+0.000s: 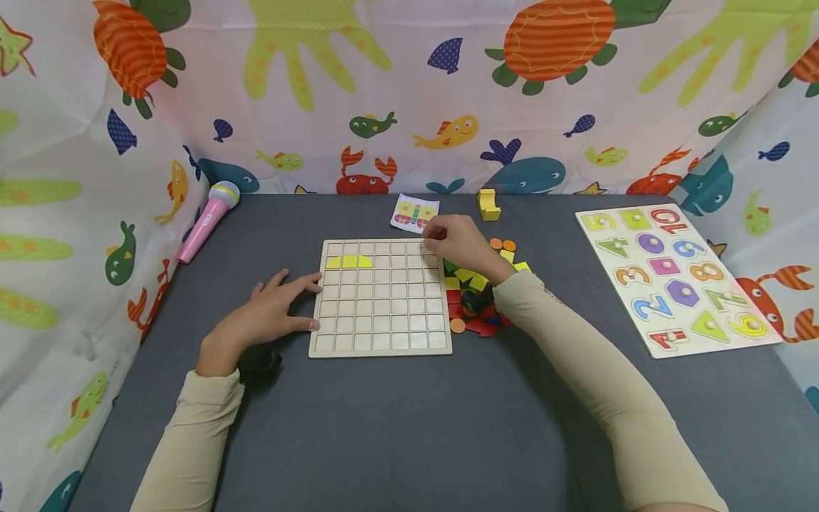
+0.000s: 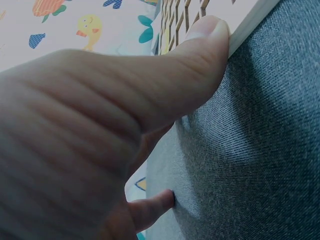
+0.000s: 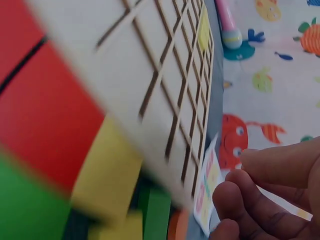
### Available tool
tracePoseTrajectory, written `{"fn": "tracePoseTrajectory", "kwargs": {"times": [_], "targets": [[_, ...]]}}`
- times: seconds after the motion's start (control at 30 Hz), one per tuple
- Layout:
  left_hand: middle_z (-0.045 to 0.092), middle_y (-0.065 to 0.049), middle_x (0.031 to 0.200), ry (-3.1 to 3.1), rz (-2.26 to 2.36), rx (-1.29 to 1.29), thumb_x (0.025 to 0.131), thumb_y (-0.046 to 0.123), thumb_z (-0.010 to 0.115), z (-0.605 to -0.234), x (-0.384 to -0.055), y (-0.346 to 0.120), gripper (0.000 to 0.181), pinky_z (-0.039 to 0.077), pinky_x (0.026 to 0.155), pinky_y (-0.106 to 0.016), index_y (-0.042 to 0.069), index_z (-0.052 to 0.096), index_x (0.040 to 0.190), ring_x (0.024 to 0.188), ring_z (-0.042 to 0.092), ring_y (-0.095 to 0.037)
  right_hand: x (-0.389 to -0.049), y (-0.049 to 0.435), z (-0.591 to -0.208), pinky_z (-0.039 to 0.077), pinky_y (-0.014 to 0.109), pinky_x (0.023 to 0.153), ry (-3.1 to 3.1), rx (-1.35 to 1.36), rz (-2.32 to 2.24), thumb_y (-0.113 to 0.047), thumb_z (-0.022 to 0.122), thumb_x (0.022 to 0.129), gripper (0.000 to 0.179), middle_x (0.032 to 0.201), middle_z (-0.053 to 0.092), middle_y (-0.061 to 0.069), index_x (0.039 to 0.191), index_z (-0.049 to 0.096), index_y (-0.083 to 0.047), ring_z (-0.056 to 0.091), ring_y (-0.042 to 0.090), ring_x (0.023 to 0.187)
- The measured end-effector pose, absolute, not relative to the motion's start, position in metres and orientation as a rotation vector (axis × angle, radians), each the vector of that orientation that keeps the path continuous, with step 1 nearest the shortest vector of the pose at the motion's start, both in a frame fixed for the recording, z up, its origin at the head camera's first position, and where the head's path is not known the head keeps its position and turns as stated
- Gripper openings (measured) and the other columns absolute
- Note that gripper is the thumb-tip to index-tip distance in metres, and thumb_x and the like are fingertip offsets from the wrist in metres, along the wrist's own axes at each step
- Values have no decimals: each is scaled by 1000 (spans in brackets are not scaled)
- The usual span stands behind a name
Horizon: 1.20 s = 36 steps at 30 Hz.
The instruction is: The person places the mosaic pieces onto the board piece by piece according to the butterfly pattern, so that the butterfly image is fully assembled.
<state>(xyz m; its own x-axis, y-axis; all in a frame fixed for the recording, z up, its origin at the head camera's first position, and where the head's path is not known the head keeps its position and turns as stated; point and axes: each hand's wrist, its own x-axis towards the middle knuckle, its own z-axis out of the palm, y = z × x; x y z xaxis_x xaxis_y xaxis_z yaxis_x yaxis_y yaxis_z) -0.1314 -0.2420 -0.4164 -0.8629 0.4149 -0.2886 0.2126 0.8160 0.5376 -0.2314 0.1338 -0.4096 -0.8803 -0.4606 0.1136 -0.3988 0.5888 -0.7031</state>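
Observation:
A wooden grid board (image 1: 380,306) lies flat on the table with three yellow pieces (image 1: 349,262) in a row at its upper left. My left hand (image 1: 262,313) touches the board's left edge, its fingers spread; the thumb (image 2: 205,55) presses at the rim in the left wrist view. Over the board's upper right corner is my right hand (image 1: 463,242), thumb and fingertips drawn together close beside a small pattern card (image 1: 412,213). I cannot tell whether anything is between those fingertips. Loose coloured pieces (image 1: 478,282) are heaped along the board's right side, partly hidden under the right wrist.
A yellow block (image 1: 488,205) stands at the back of the table (image 1: 384,427). On the right lies a number and shape puzzle board (image 1: 678,281). A pink toy microphone (image 1: 207,222) leans at the left back, by the printed curtain (image 1: 409,85).

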Motion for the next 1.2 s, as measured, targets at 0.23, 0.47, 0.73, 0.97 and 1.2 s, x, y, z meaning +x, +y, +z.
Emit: {"fn": "tracePoseTrajectory", "kwargs": {"times": [0.23,0.47,0.73,0.97,1.2], "targets": [[47,-15,163,2602,697,464,96,30,84,-417,-132,-243,88,-2,117,-80,13,35,167,158,2,-57,-229,170,-407,58,45,84,2757,-647,-1115,-7,72,102,17,107,75,15,116,76,2,68,30,94],[45,-16,165,2599,698,467,96,31,84,-417,-134,-242,88,-2,117,-80,14,36,167,159,2,-56,-231,202,-410,56,52,94,2816,-566,-1026,-6,71,102,21,114,73,18,121,75,3,66,33,103],[45,-16,165,2601,703,477,96,29,84,-418,-133,-244,87,-2,117,-80,13,35,167,158,2,-56,-233,220,-414,53,49,89,2806,-513,-935,-4,69,101,21,107,70,19,120,75,4,59,34,95],[46,-15,165,2601,712,477,96,29,84,-417,-133,-246,88,-2,117,-80,13,35,168,159,1,-56,-238,222,-418,55,48,86,2802,-515,-898,-6,70,102,21,110,71,18,121,75,2,59,33,94],[43,-18,166,2604,697,480,97,29,83,-419,-133,-244,85,-1,118,-79,13,37,166,159,2,-55,-241,205,-419,56,51,95,2775,-593,-904,-7,72,101,23,114,74,18,122,75,3,66,32,100]]}}
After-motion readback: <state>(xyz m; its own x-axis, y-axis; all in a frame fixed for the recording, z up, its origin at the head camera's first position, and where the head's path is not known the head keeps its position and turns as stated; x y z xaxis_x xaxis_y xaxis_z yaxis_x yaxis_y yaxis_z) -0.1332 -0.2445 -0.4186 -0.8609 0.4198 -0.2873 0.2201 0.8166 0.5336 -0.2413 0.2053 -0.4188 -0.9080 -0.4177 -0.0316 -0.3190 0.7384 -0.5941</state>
